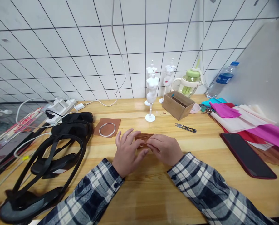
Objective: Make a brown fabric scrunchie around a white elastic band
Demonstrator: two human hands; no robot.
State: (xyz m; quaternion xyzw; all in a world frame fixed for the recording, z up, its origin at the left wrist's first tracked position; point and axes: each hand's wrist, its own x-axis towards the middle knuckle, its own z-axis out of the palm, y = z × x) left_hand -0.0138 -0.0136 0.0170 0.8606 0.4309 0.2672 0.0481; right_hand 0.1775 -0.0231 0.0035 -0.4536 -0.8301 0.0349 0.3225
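Observation:
Between my hands, low over the wooden table, is a small piece of brown fabric [143, 136], gathered in folds. My left hand [128, 153] has its fingers spread over the left side, with thumb and forefinger at the fabric's near edge. My right hand [165, 149] pinches the right side of the fabric with thumb and forefinger. Whether a needle or thread is between the fingertips is too small to tell. To the left a white ring [107, 124] lies on a flat brown cloth square [117, 122]. Thread snips [185, 127] rest to the right, beyond my right hand.
White mini mannequins [151, 89] stand at the back by a cardboard box [177, 109], a green-lidded jug [189, 82] and a water bottle [223, 79]. Colourful fabrics [244, 115] and a phone [247, 156] lie right. Black headset gear [57, 150] and a power strip [60, 109] occupy the left.

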